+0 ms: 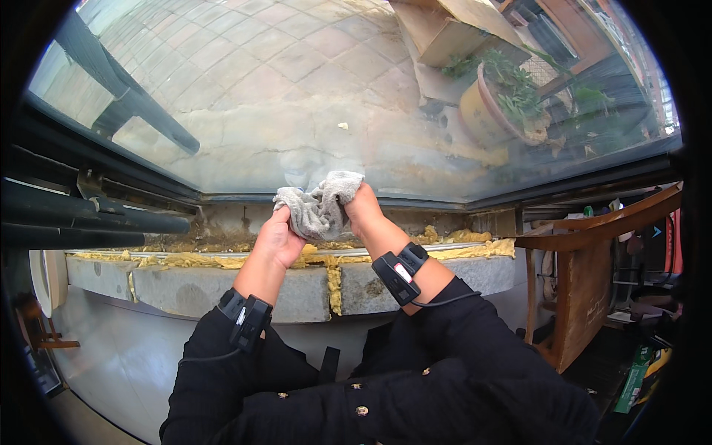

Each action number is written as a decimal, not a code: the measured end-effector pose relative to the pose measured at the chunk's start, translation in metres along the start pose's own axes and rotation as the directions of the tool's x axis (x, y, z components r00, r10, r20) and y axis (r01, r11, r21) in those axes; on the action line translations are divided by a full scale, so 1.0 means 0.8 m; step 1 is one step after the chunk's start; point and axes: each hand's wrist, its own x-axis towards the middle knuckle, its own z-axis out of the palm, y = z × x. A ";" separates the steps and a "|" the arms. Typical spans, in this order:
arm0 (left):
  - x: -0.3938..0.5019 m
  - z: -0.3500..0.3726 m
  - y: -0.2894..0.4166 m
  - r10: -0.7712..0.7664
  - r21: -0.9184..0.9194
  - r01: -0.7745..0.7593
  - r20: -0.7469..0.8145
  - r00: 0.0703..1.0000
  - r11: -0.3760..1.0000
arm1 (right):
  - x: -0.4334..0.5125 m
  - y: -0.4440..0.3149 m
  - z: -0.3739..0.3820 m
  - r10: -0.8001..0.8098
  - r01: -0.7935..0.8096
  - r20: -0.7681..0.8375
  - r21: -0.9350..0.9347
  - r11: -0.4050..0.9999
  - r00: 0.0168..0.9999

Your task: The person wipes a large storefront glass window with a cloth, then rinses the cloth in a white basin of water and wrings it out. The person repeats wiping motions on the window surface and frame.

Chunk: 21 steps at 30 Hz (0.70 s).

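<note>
A crumpled grey cloth (318, 210) is bunched between my two hands, in front of a large window pane (245, 133). My left hand (281, 238) grips its left end, the thumb lying on top. At the other end my right hand (364, 210) has hold of it, with most of the fingers hidden behind the fabric. Below the cloth runs a sill of grey stone blocks (231, 289), with yellow foam (194, 260) along its back edge and in the joint between blocks. The pane's dark lower frame (417, 201) passes just behind the cloth.
Dark pipes (83, 214) jut in from the left. A wooden chair (584, 295) stands close on the right. Beyond the glass are a potted plant (495, 105), a cardboard box (461, 41) and paving tiles (267, 72). Black devices are strapped to both my forearms.
</note>
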 end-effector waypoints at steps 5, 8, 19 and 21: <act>-0.002 0.004 0.001 -0.004 0.031 0.004 -0.002 1.000 1.000 | 0.007 0.009 0.005 0.026 -0.027 0.008 0.049 0.998 1.000; -0.003 0.004 0.001 -0.011 0.021 0.012 -0.032 0.999 1.000 | 0.010 0.014 0.001 0.033 -0.033 0.003 0.009 0.999 0.999; -0.006 0.011 0.008 0.003 -0.011 -0.003 0.014 1.000 1.000 | 0.003 -0.018 0.001 0.171 -0.220 0.262 0.171 0.960 0.950; -0.008 0.013 0.007 0.040 -0.036 -0.037 0.080 0.996 0.999 | 0.002 -0.016 0.000 0.154 -0.185 0.200 0.147 0.972 0.968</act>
